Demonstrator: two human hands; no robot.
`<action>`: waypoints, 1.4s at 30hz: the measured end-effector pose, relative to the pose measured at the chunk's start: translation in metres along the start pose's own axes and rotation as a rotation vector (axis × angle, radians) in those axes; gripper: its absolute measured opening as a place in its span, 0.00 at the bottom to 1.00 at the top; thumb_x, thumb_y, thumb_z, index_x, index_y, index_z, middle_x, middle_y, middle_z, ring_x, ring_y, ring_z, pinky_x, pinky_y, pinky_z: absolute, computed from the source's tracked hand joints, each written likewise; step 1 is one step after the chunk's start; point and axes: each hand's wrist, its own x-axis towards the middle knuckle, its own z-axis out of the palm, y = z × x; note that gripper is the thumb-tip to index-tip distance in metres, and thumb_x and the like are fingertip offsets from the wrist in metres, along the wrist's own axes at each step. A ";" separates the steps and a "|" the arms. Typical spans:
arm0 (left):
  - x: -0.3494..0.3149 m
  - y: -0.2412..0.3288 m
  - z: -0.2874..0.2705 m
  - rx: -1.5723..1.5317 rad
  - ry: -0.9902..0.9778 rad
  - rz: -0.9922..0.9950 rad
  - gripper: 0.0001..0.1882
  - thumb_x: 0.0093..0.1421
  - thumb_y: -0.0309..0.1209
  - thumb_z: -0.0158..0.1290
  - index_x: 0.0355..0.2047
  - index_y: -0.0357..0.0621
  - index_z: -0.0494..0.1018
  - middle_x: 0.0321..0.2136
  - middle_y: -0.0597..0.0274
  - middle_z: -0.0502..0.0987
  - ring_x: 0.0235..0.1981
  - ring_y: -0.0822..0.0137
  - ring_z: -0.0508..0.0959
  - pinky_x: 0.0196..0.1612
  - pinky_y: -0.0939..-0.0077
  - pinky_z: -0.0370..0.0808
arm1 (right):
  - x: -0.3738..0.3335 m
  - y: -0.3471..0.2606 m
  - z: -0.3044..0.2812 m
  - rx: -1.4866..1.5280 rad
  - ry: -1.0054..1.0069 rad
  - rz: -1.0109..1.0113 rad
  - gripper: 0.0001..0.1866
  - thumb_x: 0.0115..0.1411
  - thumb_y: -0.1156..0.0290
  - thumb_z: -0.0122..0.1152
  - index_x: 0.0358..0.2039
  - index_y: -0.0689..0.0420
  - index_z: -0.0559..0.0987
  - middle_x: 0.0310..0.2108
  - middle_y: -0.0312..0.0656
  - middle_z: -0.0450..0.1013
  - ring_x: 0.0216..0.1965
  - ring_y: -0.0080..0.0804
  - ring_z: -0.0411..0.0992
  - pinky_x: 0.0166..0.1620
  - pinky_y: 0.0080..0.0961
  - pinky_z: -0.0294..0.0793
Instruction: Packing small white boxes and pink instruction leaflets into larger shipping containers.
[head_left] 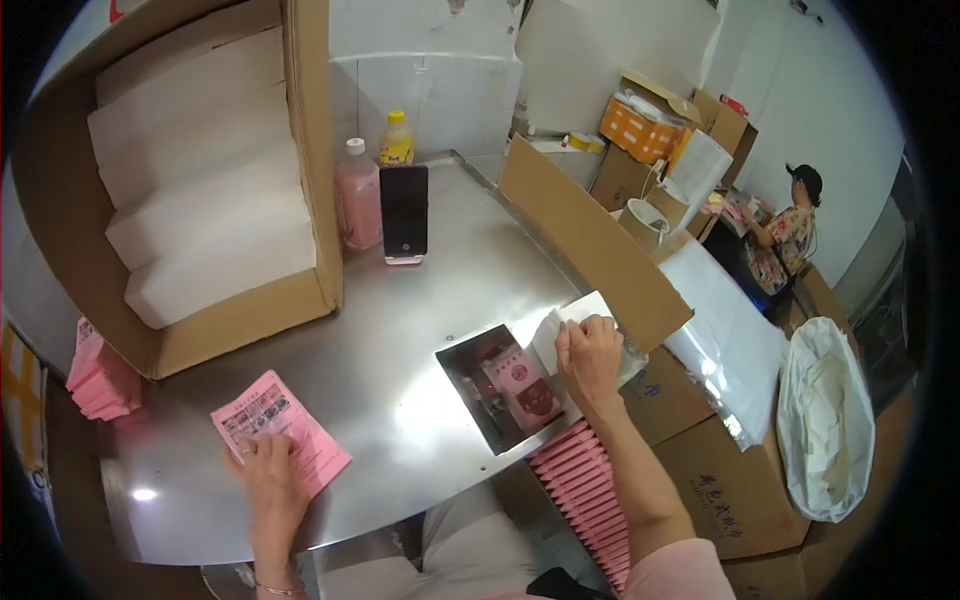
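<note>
My left hand (272, 475) lies on a stack of pink printed sheets or flat bags (312, 446) at the table's front left. Its fingers are laid over the top one, with the thumb apart at the stack's left edge. At the right, my right hand (592, 362) is closed on a white folded stack that looks like tissues (547, 340), beside the table's right edge. Just left of that hand is a rectangular opening (462, 372) in the metal tabletop. A pink printed packet (523, 388) sits inside it.
An open carton of white bundles (215, 225) stands at the left. Behind are a phone on a stand (404, 215), a pink bottle (359, 200) and a yellow-capped bottle (396, 140). A cardboard flap (590, 240) borders the right. Pink packets (580, 475) fill a box below. Another person (785, 235) sits far right.
</note>
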 end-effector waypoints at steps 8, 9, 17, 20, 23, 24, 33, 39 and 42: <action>-0.004 0.115 0.050 -0.622 -0.162 0.498 0.13 0.52 0.23 0.55 0.40 0.40 0.72 0.40 0.47 0.71 0.43 0.47 0.73 0.42 0.57 0.72 | 0.003 0.006 -0.011 0.193 0.040 0.054 0.14 0.53 0.79 0.59 0.42 0.62 0.80 0.38 0.48 0.72 0.43 0.47 0.69 0.44 0.43 0.69; -0.005 0.128 0.055 -0.629 -0.166 0.497 0.13 0.52 0.23 0.55 0.40 0.40 0.72 0.40 0.47 0.71 0.43 0.47 0.73 0.42 0.57 0.72 | 0.002 0.006 -0.013 0.200 0.066 0.059 0.17 0.52 0.80 0.58 0.44 0.63 0.79 0.41 0.49 0.73 0.45 0.49 0.70 0.45 0.44 0.70; -0.001 0.116 0.052 -0.270 -0.107 0.349 0.51 0.33 0.47 0.70 0.58 0.39 0.67 0.63 0.41 0.62 0.63 0.40 0.64 0.45 0.52 0.66 | -0.089 -0.112 -0.036 0.671 -0.194 -0.661 0.25 0.53 0.72 0.57 0.53 0.64 0.74 0.54 0.59 0.69 0.55 0.58 0.69 0.66 0.65 0.53; 0.004 0.151 0.053 -0.366 0.000 0.251 0.52 0.34 0.51 0.71 0.58 0.41 0.66 0.65 0.42 0.59 0.64 0.36 0.60 0.46 0.49 0.64 | -0.041 -0.133 -0.011 0.385 -0.299 -0.513 0.19 0.52 0.70 0.59 0.45 0.63 0.77 0.46 0.53 0.73 0.49 0.50 0.72 0.67 0.62 0.51; 0.013 0.143 0.054 -0.318 0.073 0.232 0.50 0.36 0.51 0.70 0.58 0.41 0.65 0.66 0.42 0.58 0.65 0.34 0.58 0.48 0.47 0.62 | -0.047 -0.137 -0.019 0.504 -0.257 -0.565 0.18 0.50 0.70 0.60 0.43 0.61 0.78 0.40 0.49 0.75 0.45 0.49 0.73 0.65 0.57 0.57; 0.015 0.145 0.041 -0.247 0.013 0.265 0.45 0.40 0.51 0.67 0.56 0.43 0.68 0.65 0.44 0.61 0.63 0.35 0.59 0.50 0.46 0.60 | -0.053 -0.128 -0.025 0.627 -0.318 -0.626 0.18 0.49 0.71 0.61 0.42 0.59 0.78 0.38 0.47 0.75 0.44 0.48 0.74 0.62 0.54 0.61; 0.012 0.147 0.041 -0.158 -0.092 0.197 0.32 0.50 0.56 0.60 0.50 0.50 0.76 0.48 0.44 0.71 0.49 0.47 0.69 0.43 0.54 0.61 | 0.000 -0.001 -0.007 0.139 -0.091 0.017 0.09 0.57 0.69 0.63 0.35 0.60 0.80 0.32 0.47 0.70 0.40 0.44 0.69 0.45 0.46 0.67; 0.014 0.142 0.039 -0.171 -0.022 0.310 0.32 0.50 0.59 0.60 0.44 0.47 0.75 0.48 0.48 0.72 0.45 0.48 0.71 0.43 0.47 0.64 | -0.002 0.012 -0.002 0.215 -0.008 0.032 0.05 0.56 0.76 0.61 0.33 0.62 0.80 0.29 0.46 0.68 0.35 0.47 0.68 0.39 0.44 0.68; 0.008 0.144 0.042 -0.211 -0.137 0.312 0.29 0.50 0.55 0.61 0.42 0.46 0.75 0.47 0.51 0.72 0.45 0.49 0.71 0.44 0.45 0.64 | -0.004 0.011 -0.002 0.276 0.069 0.052 0.10 0.55 0.78 0.60 0.39 0.61 0.80 0.34 0.49 0.72 0.39 0.50 0.70 0.41 0.43 0.71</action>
